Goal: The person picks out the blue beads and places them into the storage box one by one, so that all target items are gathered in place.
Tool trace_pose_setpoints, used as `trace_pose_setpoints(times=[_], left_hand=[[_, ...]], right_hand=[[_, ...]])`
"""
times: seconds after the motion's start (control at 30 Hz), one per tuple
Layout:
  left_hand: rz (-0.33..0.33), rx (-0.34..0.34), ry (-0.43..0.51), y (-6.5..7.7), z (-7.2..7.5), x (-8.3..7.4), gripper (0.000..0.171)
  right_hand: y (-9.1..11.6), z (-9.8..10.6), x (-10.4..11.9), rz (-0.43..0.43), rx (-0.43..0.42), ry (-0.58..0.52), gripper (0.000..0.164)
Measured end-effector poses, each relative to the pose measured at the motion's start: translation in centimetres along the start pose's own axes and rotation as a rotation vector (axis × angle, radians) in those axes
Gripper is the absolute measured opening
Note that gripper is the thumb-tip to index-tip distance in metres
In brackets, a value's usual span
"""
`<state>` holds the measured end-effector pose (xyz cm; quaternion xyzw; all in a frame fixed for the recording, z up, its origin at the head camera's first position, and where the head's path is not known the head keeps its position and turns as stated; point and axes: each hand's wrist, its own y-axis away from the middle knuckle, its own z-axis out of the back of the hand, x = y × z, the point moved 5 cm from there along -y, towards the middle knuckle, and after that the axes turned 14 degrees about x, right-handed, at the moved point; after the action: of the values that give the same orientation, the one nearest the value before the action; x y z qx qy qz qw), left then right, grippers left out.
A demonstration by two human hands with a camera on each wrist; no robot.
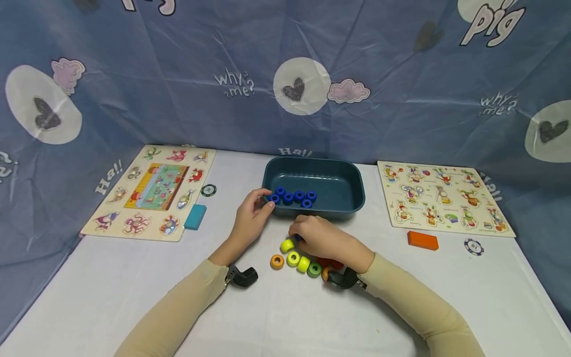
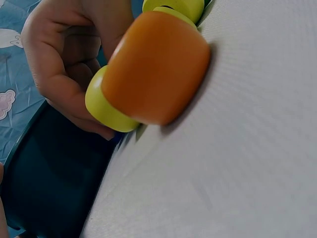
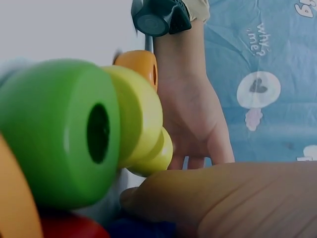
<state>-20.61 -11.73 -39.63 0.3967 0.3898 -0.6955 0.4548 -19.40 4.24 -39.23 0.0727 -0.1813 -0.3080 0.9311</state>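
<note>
Right hand (image 1: 322,238) held a blue bead (image 1: 299,238) in front of the dark tray (image 1: 341,192)

The fingertips of the right hand were close together and pinched the blue bead, which was mostly hidden under them. This bead was outside the tray, near its front wall. The left hand (image 1: 251,218) was at the front left corner of the tray; its thumb and fingers were curved around the rim, with a narrow gap between them. Inside the tray, six blue beads (image 1: 288,198) lay together in the front left part.

On the white table (image 1: 276,317), below the right hand, there was a loose group: three yellow beads (image 1: 293,259), one green bead (image 1: 314,269) and one orange bead (image 1: 277,262) at the left end. Another orange bead (image 1: 327,273) and some red beads (image 1: 337,264) were partly covered by the right wrist, so I could not count the red ones.

A picture board (image 1: 100,224) with sea animals lay at the left, with a blue block (image 1: 195,217) just beside it. At the right lay a second board (image 1: 426,206), and near its front edge an orange block (image 1: 423,241).
</note>
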Motion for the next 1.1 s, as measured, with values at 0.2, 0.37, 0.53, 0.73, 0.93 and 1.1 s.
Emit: trace_pose_setpoints(times=[0.2, 0.37, 0.53, 0.73, 0.93, 1.1], left_hand=[[0.003, 0.007, -0.008, 0.0, 0.0, 0.0, 0.033], [0.007, 0.000, -0.004, 0.0, 0.0, 0.1, 0.033], [0.008, -0.002, -0.009, 0.1, 0.0, 0.1, 0.033], [0.012, -0.002, -0.023, 0.1, 0.0, 0.1, 0.033], [0.013, -0.003, -0.031, 0.2, 0.0, 0.1, 0.032], [0.004, -0.004, -0.021, 0.1, 0.0, 0.2, 0.033]], right_hand=[[0.3, 0.6, 0.0, 0.028, -0.041, 0.007, 0.017], [1.4, 3.4, 0.1, 0.112, -0.185, -0.016, 0.011], [2.5, 7.3, -1.8, 0.097, -0.364, -0.079, 0.011], [1.8, 8.7, -6.2, -0.061, -0.459, -0.205, 0.012], [0.7, 6.6, -9.0, -0.159, -0.359, -0.228, 0.014], [0.1, 5.3, -10.2, -0.197, -0.276, -0.239, 0.013]])
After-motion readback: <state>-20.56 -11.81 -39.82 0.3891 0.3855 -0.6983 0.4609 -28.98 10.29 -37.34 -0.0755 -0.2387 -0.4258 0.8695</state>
